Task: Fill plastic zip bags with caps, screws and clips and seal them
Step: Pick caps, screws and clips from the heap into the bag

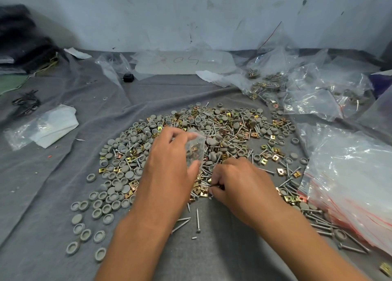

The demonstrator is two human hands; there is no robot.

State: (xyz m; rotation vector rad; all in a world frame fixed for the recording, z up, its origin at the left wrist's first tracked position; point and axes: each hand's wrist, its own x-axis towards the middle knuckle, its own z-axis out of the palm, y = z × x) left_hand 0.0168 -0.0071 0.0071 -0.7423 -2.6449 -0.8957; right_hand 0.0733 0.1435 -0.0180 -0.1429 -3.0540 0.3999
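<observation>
The tabletop (pixel 222 257) is covered by a creased grey cloth (pixel 63 170). A heap of grey caps (pixel 118 187), screws (pixel 198 220) and brass clips (pixel 280 171) is spread across it. Clear plastic bags (pixel 350 174) are piled at the right.

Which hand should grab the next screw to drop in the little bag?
The right hand, probably. Its fingers are already pinching among the screws in the pile, while the left hand grips the small zip bag and has no free fingers.
</observation>
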